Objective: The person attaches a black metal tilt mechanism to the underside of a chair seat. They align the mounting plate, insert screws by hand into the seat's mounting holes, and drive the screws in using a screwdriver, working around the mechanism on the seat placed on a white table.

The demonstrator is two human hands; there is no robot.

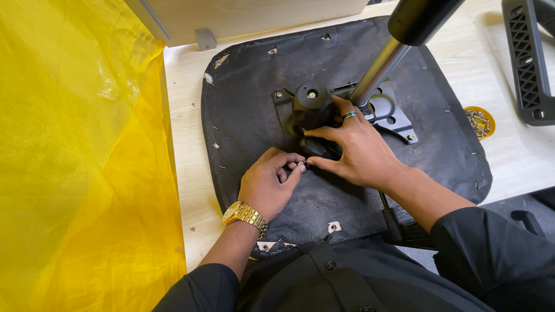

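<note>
- Head view shows the left hand (267, 184) pinching a small screw (301, 165) against the upturned seat base (243, 115) on the bench (188, 86).
- Right hand (354, 151) presses, fingers together, on the black mechanism plate (315, 110).
- Screw may slip and roll away if the pinch loosens.
- Fingers hide the screw hole; the gas cylinder (378, 69) is cut off above.

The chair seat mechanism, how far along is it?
Done: the black mechanism plate lies on the upturned seat, gas cylinder in it, and a screw shows at its right corner. In hand: the left hand and right hand pinch a small fastener at the near edge. Left: spare screws wait in the yellow dish.
</note>
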